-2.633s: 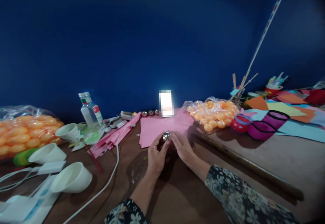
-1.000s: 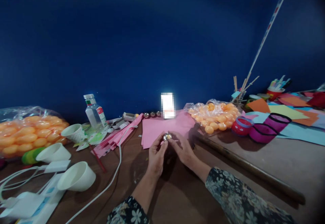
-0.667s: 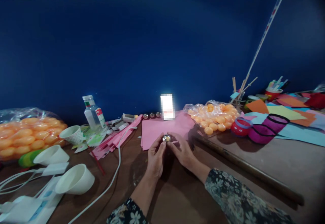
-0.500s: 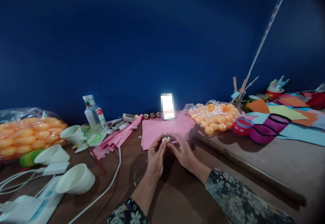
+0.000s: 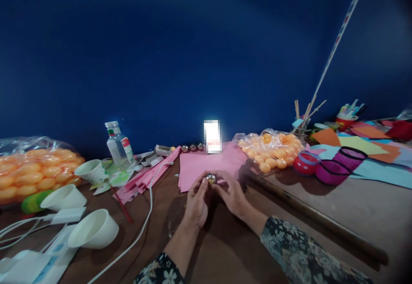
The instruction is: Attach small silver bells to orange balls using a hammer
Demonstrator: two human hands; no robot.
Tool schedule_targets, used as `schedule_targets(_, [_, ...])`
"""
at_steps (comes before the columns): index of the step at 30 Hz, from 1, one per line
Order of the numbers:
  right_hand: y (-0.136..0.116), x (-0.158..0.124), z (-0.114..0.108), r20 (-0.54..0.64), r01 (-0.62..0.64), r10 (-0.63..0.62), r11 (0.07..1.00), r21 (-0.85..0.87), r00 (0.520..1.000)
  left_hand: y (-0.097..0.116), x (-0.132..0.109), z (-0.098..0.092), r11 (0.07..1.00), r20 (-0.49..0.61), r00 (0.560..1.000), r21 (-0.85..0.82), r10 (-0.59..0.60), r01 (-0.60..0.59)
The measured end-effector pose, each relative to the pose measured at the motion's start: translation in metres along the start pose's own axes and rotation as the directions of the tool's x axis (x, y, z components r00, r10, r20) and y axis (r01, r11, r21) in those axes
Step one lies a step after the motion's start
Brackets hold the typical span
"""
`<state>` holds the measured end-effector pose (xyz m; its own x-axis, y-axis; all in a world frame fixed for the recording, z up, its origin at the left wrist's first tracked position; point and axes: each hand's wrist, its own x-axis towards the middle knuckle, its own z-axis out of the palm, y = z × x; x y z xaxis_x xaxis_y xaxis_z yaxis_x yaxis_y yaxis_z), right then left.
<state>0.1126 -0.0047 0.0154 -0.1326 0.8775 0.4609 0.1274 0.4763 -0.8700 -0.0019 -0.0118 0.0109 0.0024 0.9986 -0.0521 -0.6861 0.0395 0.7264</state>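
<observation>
A shiny metal ball [image 5: 211, 177] is held between the fingertips of both hands, over the near edge of the pink paper [image 5: 193, 181]. My left hand [image 5: 197, 202] grips its left side, thumb toward me. From the right, my right hand [image 5: 232, 193] closes its fingers around the other side. Behind them, several more metal balls [image 5: 192, 147] sit in a row at the back of the table, left of a bright, blurred-out screen [image 5: 212, 136].
Bags of orange balls lie at the left [image 5: 41, 170] and right [image 5: 273, 149]. A wooden stick [image 5: 322, 217] slants across the right side. Paper cups [image 5: 94, 229], a white cable [image 5: 149, 211], a bottle [image 5: 119, 144] and pink strips [image 5: 148, 176] are leftward; purple cups [image 5: 333, 171] rightward.
Both hands stay nearly in place around the metal ball. My left thumb has shifted slightly up and left, leaving more of the ball in sight. The view has moved slightly.
</observation>
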Motion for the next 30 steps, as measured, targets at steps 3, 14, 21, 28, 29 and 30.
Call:
schedule_targets(3, [0.0006, 0.0008, 0.0008, 0.011, -0.019, 0.019, 1.0, 0.025, 1.0, 0.0008, 0.0005, -0.0011, 0.999, -0.01, 1.0, -0.037, -0.027, 0.027])
schedule_targets(14, [0.0039, 0.0031, 0.0021, 0.005, -0.128, 0.13, 0.968, 0.216, 0.992, -0.0024, 0.0007, -0.0022, 1.0, 0.009, 1.0, -0.015, -0.016, 0.016])
schedule_targets(21, [0.0029, 0.0046, 0.0016, 0.019, -0.135, 0.135, 0.964, 0.228, 0.991, -0.0002, 0.0006, -0.0012, 0.998, 0.013, 0.999, -0.042, -0.041, 0.042])
schedule_targets(28, [0.0011, 0.0047, 0.0008, 0.039, -0.179, 0.175, 0.941, 0.287, 0.984, 0.0009, 0.0005, -0.0016, 0.998, -0.013, 1.0, -0.052, -0.027, 0.026])
schedule_targets(29, [0.0012, 0.0049, 0.0007, 0.04, -0.191, 0.188, 0.929, 0.317, 0.981, 0.001, 0.0005, -0.0019, 0.998, -0.005, 1.0, -0.051, -0.027, 0.027])
schedule_targets(30, [0.0013, 0.0051, 0.0005, 0.038, -0.201, 0.201, 0.915, 0.35, 0.979, 0.0009, 0.0005, -0.0022, 0.998, 0.005, 1.0, -0.049, -0.028, 0.028])
